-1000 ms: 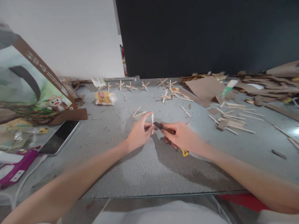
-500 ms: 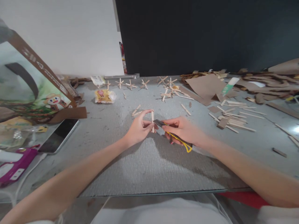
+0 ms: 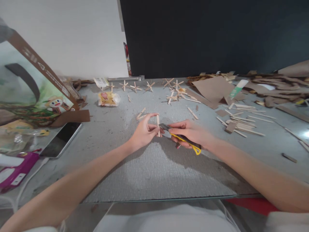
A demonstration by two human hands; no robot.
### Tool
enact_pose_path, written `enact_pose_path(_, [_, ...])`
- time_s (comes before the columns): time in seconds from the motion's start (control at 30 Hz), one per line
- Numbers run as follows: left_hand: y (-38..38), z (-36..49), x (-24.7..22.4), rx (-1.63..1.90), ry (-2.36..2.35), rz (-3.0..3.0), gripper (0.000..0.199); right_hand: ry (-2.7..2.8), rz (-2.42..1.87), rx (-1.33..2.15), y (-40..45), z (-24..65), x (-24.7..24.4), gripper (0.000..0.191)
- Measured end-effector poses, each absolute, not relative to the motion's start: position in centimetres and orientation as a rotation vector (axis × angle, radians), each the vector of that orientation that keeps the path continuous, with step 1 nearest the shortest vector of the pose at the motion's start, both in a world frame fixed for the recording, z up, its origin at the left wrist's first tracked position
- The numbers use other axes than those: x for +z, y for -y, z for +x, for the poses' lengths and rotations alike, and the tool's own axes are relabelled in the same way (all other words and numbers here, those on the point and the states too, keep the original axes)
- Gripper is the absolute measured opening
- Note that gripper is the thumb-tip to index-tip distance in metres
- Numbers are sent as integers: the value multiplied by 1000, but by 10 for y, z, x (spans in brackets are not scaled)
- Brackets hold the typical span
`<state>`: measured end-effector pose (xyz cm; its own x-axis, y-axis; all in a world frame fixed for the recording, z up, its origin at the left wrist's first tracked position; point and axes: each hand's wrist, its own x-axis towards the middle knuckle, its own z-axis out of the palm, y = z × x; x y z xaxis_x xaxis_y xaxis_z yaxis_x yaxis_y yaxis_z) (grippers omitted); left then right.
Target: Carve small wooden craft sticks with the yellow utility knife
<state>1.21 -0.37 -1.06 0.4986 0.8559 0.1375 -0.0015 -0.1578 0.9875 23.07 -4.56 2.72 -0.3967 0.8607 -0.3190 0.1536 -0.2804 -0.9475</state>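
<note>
While the left hand (image 3: 143, 133) pinches an upright wooden stick (image 3: 158, 120), the right hand (image 3: 193, 131) grips a yellow-and-black cutter (image 3: 185, 139).
Both lie right of the phone (image 3: 61, 140), cutter tip just beside wooden stick; loose sticks (image 3: 245, 123) lie farther right.

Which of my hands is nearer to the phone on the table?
Left: your left hand is just right of the phone, across some table; your right hand is farther right, beyond it.
</note>
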Motion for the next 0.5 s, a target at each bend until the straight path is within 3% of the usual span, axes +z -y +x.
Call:
enact_pose_path(0.3, [12,13,-9,901,-892,1733,59,1968,-1424,1061,55,224,21,21])
enact_pose_path(0.5, [7,12,-10,885,-822,1674,66,1773,-1320,1400,51,227,24,21])
